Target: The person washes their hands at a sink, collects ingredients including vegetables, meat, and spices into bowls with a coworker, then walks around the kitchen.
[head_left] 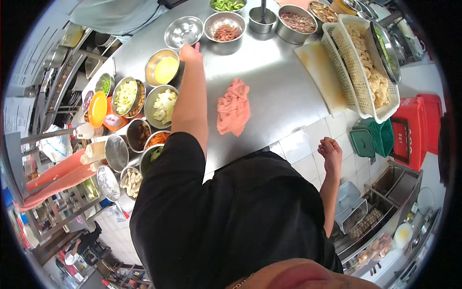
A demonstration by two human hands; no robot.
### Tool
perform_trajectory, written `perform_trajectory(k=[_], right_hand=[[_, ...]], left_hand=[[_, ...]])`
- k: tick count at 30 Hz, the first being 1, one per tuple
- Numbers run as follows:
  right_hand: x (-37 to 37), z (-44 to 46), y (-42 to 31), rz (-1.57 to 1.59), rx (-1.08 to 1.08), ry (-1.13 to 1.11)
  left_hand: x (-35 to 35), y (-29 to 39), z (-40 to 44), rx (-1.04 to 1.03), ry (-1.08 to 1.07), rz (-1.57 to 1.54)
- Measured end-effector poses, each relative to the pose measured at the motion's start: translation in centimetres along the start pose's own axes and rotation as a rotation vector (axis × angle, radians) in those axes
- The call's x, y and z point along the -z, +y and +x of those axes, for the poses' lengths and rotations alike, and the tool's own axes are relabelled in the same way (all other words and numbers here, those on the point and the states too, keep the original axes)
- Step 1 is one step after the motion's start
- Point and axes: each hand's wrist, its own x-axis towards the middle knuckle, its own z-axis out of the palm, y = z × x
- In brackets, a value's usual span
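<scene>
My left hand [191,52] reaches across the steel table to the near rim of a shiny steel bowl [184,32] with no food visible in it. Its fingers are closed at that rim, one finger or the thumb pointing up; the grip is partly hidden. Close by stand a bowl of yellow liquid [165,71], like beaten egg, and a bowl of reddish sliced meat [226,32]. A crumpled pink cloth [233,107] lies on the table right of my left forearm. Out past the table edge, my right hand [330,148] hangs with curled fingers and nothing visible in it.
Bowls of cut vegetables [126,95] crowd the left side. A white cutting board [321,72] and white plastic baskets [353,67] of pale food stand at the right edge. Beyond are a green bin [363,143] and a red bin [408,130]. Another person's clothing [113,17] shows top left.
</scene>
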Motion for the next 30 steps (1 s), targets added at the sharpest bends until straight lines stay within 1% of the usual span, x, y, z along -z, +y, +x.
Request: perform_trajectory(k=[2, 3, 6, 7, 8, 9, 10, 11, 12, 13, 16, 17, 19, 20, 21, 22, 23, 26, 27, 30], right_hand=[[0.0, -0.4, -0.3, -0.034, 0.016, 0.019], [0.2, -0.3, 0.0, -0.044, 0.015, 0.008], [2.5, -0.1, 1.4, -0.028, -0.008, 0.04], [3.5, -0.4, 1.7, -0.026, -0.001, 0.027], [4.1, -0.6, 2.3, -0.011, 0.007, 0.05], [4.8, -0.8, 2.7, 0.001, -0.026, 0.083], [5.9, -0.7, 3.6, 0.017, -0.051, 0.103], [6.7, -0.9, 4.1, 0.06, -0.073, 0.136], [8.3, -0.5, 5.1, 0.087, -0.093, 0.149], [9.7, -0.7, 5.7, 0.16, -0.089, 0.167], [14.7, -1.7, 7.5, 0.284, -0.097, 0.23], [16.1, -1.9, 8.6, 0.326, -0.111, 0.251], [19.6, -2.3, 9.9, 0.396, -0.125, 0.276], [21.3, -2.6, 10.6, 0.418, -0.138, 0.294], [23.3, -2.7, 11.4, 0.439, -0.148, 0.309], [25.9, -2.6, 12.2, 0.464, -0.155, 0.323], [28.7, -2.3, 13.9, 0.548, -0.125, 0.285], [35.5, -3.6, 14.8, 0.549, -0.132, 0.446], [37.8, -3.9, 15.3, 0.577, -0.115, 0.462], [44.4, -4.7, 16.4, 0.597, -0.114, 0.558]], left_hand=[[0.8, -0.8, 1.8, -0.018, -0.136, -0.009], [3.0, -1.6, 4.4, -0.367, -0.318, 0.495], [2.0, -0.4, 3.7, 0.018, -0.358, -0.003], [2.6, -0.1, 4.0, -0.263, -0.535, 0.433], [3.5, -0.1, 5.4, -0.77, -0.499, 1.161], [4.2, 0.1, 6.2, -1.197, -0.344, 1.477], [3.5, 1.1, 3.9, -1.19, -0.244, 1.67], [2.4, 1.5, 1.1, -1.25, -0.129, 1.826], [3.0, 1.0, 3.3, -1.659, -0.193, 1.562], [2.2, 1.3, -0.1, -1.743, -0.28, 1.48], [-1.7, 2.9, -14.8, -1.327, -0.416, 1.626], [-2.2, 2.4, -18.3, -1.141, -0.475, 1.452], [-4.2, 0.7, -25.4, -0.712, -0.628, 0.892], [-4.9, -0.1, -28.8, -0.539, -0.666, 0.667], [-5.6, -0.9, -32.2, -0.412, -0.686, 0.505], [-6.3, -2.1, -35.5, -0.347, -0.721, 0.442], [-6.9, -3.4, -38.3, -0.296, -0.764, 0.396], [-8.7, -8.1, -45.5, -0.194, -0.982, 0.356], [-9.1, -9.7, -47.9, -0.161, -1.057, 0.347], [-9.8, -16.0, -55.0, -0.03, -1.159, 0.406]])
